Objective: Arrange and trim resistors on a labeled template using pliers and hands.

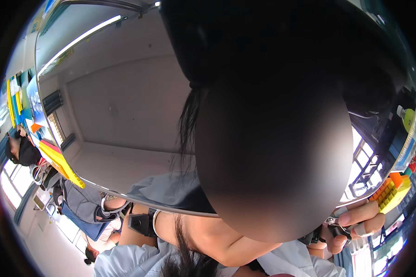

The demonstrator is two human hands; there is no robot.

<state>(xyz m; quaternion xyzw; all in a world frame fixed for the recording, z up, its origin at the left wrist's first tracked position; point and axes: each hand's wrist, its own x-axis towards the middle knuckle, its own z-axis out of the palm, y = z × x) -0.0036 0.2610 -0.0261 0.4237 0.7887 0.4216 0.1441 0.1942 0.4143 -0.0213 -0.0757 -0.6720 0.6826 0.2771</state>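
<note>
Your right hand [363, 218] has its fingers closed around a small black-and-silver tool [341, 231], just below the lower right edge of a mirror-like panel [120, 111]. Its long axis appears to slope down rightward, silver part at upper left; which end is the working end cannot be determined. You have a black strapped device [142, 223] at the panel's lower left edge; your left fingers cannot be made out, state undetermined. A yellow block [390, 196] stands near the panel's lower right corner. The panel obstructs most of your view.
</note>
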